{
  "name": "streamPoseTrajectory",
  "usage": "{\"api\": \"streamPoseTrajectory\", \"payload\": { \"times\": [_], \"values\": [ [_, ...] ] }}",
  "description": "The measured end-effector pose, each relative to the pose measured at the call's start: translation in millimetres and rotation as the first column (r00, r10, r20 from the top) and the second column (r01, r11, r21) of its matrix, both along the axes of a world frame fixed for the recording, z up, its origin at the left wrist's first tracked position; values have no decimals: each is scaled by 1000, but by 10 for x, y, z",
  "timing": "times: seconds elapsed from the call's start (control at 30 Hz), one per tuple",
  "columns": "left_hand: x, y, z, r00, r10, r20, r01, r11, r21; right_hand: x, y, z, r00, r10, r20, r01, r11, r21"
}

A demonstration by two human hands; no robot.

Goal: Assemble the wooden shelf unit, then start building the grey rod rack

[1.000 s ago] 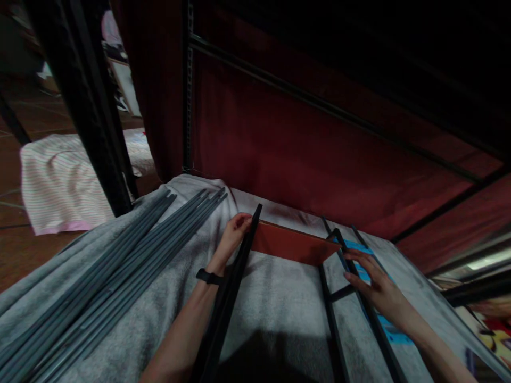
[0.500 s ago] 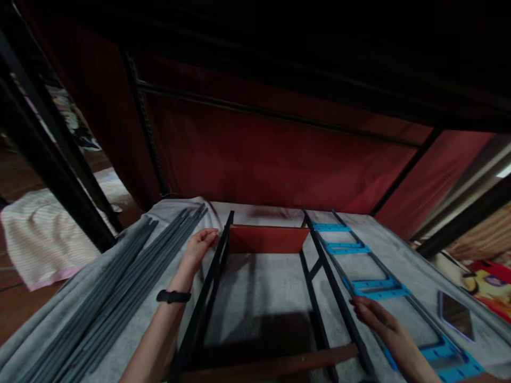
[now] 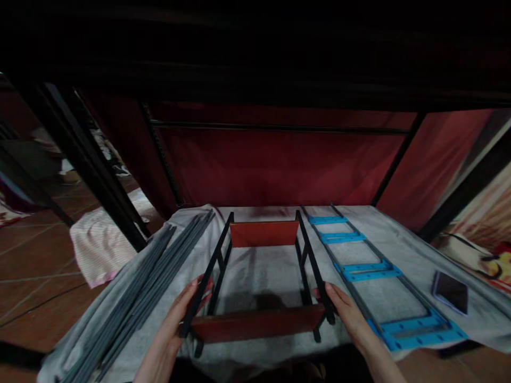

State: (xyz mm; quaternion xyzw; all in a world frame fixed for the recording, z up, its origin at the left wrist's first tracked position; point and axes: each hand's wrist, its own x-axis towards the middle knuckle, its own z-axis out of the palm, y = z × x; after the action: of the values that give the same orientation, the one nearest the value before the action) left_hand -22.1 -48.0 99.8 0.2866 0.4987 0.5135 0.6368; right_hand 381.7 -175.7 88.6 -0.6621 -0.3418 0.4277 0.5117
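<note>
Dim room under a dark overhead frame, red cloth (image 3: 275, 165) hung behind, brown tiled floor (image 3: 35, 266) at left with a striped pink-and-white cloth (image 3: 99, 247) lying on it beside a slanting black post (image 3: 91, 170). Low bench covered by a grey blanket (image 3: 259, 271), lit from the front, deep shadow above. On the blanket at far left, a bundle of grey rods (image 3: 139, 298), laid lengthwise and touching one another, too many and too close to count surely. At centre, one black frame (image 3: 259, 276): two long side rails, each with a lower rail beneath, joined by two red boards, one at the far end (image 3: 264, 233) and one at the near end (image 3: 257, 323). Left hand (image 3: 181, 308) reaching forward from below, palm turned inward, fingers curled round the left rail near the near board, holding it. Right hand (image 3: 343, 314) mirrored on the other side, thumb up against the right rail, fingers beneath and partly hidden, gripping that rail close to its near end. Both forearms bare, spread about as wide as the frame. Just right of the frame, one ladder-like strip (image 3: 371, 271) of dark rails with four blue cross-pieces, flat on the blanket, running from the far edge to the near one. Further right, near the blanket's edge, one phone (image 3: 450, 291) lying flat, screen dark. Beyond it, patterned bedding (image 3: 491, 250) off the bench.
</note>
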Motion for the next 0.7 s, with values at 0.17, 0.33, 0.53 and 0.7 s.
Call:
{"api": "streamPoseTrajectory", "payload": {
  "times": [0.17,0.33,0.53,0.7],
  "values": [
    [57,-253,122,1000,9,7,-10,999,33,-103,-10,15,997,9,-79,-8,1000,17],
    [187,-277,217,996,36,-86,-33,999,37,-160,8,30,1000,-5,-28,8,996,86],
    [250,-256,211,997,52,-51,-48,996,74,-131,-35,6,1000,2,0,-2,993,121],
    [302,-189,141,996,68,-61,-62,993,105,-120,-70,-28,1000,-25,-19,27,993,116]
  ]
}}
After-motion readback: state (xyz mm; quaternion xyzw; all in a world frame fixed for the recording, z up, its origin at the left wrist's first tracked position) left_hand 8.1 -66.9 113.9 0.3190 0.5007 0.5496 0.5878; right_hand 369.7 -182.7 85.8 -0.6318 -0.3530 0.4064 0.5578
